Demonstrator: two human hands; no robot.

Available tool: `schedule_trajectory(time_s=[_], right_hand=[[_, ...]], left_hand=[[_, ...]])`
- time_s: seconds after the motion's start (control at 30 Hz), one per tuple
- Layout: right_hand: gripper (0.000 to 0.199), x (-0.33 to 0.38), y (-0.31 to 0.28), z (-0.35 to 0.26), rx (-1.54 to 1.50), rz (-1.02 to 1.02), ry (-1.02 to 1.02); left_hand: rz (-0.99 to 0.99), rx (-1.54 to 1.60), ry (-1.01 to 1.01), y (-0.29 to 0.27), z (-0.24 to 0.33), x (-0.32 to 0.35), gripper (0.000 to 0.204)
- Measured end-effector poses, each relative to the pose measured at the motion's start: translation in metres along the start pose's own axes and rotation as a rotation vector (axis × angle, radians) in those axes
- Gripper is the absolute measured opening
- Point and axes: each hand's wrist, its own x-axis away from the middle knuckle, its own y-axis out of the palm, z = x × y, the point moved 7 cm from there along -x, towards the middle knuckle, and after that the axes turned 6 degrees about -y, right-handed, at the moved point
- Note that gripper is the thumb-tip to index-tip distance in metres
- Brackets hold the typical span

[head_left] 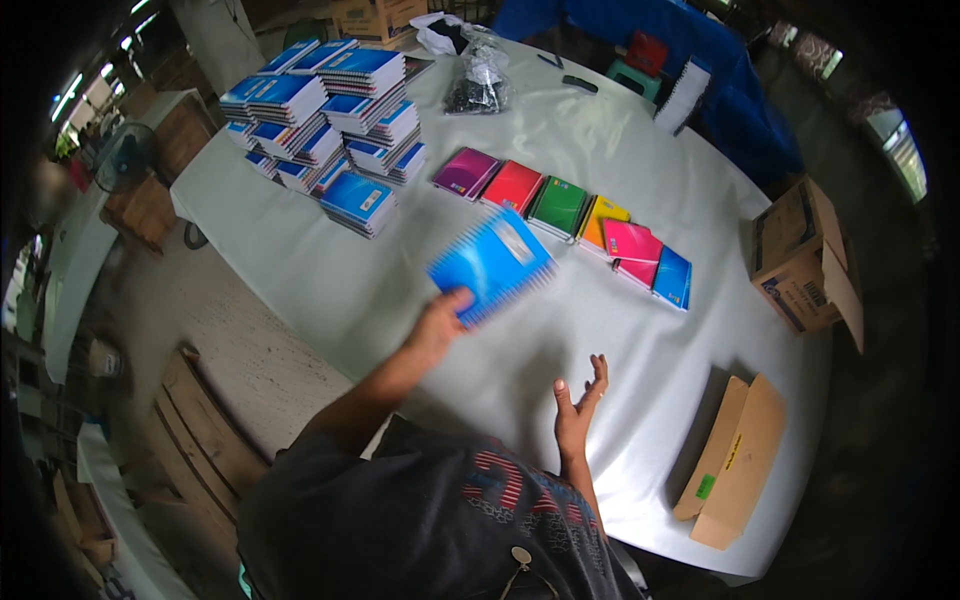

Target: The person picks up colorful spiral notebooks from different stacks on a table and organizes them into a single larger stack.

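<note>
My left hand grips blue spiral notebooks by their near left corner, above the table. Wire coils show along two opposite edges, slightly blurred, so I cannot tell how many are in the bundle. Held over the table to the right, my right hand has its fingers apart and nothing in it. Beyond the hands runs a row of notebooks: purple, red, green, yellow, pink and blue. The upper pink one lies askew, overlapping its neighbours.
Tall stacks of blue notebooks stand at the far left of the white-covered table. A clear plastic bag and a dark tool lie at the back. On the right are an open cardboard box and a folded carton.
</note>
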Motion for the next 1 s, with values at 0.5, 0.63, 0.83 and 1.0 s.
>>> schedule_trajectory(time_s=[0.5,0.63,0.83,1.0], right_hand=[[0.049,0.026,-0.013,0.023,0.404,0.024,-0.108],[0.044,0.026,-0.016,0.024,0.376,0.045,-0.095],[0.042,0.023,-0.011,0.02,0.411,-0.017,-0.135],[0.041,0.022,-0.009,0.019,0.487,-0.038,-0.126]], left_hand=[[0.51,-0.01,-0.002,-0.175,0.207,-0.058,0.058],[0.453,0.062,0.051,-0.174,0.199,-0.057,0.06],[0.461,0.095,0.063,-0.204,0.191,-0.042,0.064],[0.555,0.004,-0.008,-0.206,0.192,-0.055,0.068]])
